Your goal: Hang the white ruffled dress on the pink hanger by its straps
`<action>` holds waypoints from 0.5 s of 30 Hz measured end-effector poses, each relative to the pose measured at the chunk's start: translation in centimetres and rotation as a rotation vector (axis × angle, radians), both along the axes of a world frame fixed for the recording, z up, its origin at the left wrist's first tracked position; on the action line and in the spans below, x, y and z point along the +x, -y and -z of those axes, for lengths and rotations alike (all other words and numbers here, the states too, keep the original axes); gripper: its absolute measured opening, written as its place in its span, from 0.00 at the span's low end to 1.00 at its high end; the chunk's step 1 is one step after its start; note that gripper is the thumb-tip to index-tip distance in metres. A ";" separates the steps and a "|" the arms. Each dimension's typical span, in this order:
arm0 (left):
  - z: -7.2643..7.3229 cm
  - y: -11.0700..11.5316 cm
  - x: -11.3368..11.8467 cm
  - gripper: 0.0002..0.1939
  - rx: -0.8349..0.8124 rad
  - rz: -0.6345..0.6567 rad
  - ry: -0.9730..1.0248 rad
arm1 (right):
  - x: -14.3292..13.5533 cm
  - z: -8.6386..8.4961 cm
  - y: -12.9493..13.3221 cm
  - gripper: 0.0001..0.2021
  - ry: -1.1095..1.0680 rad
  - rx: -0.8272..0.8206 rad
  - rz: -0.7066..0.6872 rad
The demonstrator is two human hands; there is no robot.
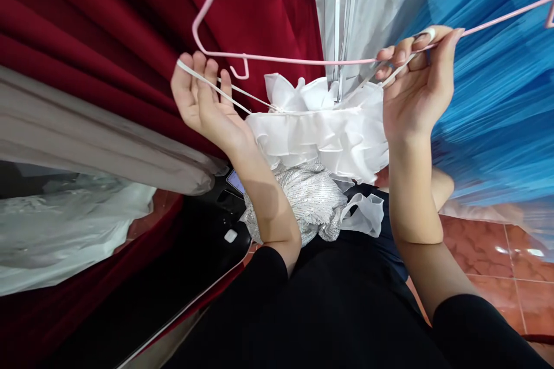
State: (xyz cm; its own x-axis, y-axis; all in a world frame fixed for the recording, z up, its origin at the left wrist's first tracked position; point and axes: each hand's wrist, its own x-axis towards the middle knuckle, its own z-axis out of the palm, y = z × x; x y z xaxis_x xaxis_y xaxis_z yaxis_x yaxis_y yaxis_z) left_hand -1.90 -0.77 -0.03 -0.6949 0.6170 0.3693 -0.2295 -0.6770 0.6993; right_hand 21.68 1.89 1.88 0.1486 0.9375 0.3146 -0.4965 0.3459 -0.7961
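Observation:
My left hand [208, 92] has a thin white strap [225, 95] looped over its half-spread fingers and pulled taut. A pink wire hanger [303, 61] crosses just above those fingers. My right hand [418, 78] pinches the hanger's long bar between thumb and fingers, and a second white strap [396, 74] runs round its fingers. Both straps come from the top edge of a white ruffled dress [315, 132] hanging between my hands. Its silvery glittering part [311, 196] is bunched on my lap, with a sheer white ruffle [366, 213] beside it.
Dark red cloth [268, 6] hangs ahead and blue tulle [497, 104] at the right. A metal pole [340, 17] stands behind the dress. On the black seat [173, 277] at left lie a small white case [231, 236] and a phone [236, 181]. The floor is red tile [485, 248].

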 end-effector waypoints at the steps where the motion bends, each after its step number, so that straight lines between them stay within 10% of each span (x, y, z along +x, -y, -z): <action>1: 0.0 -0.1 -0.6 0.13 0.032 0.005 -0.032 | 0.0 -0.1 0.1 0.11 0.014 -0.006 0.014; 8: -1.4 -2.7 -2.7 0.12 0.136 -0.140 -0.212 | -0.8 -1.3 0.8 0.17 -0.050 -0.027 0.021; 15: -4.5 -2.6 -1.8 0.12 -0.066 0.004 -0.586 | 0.1 -1.0 0.2 0.20 -0.098 -0.042 -0.047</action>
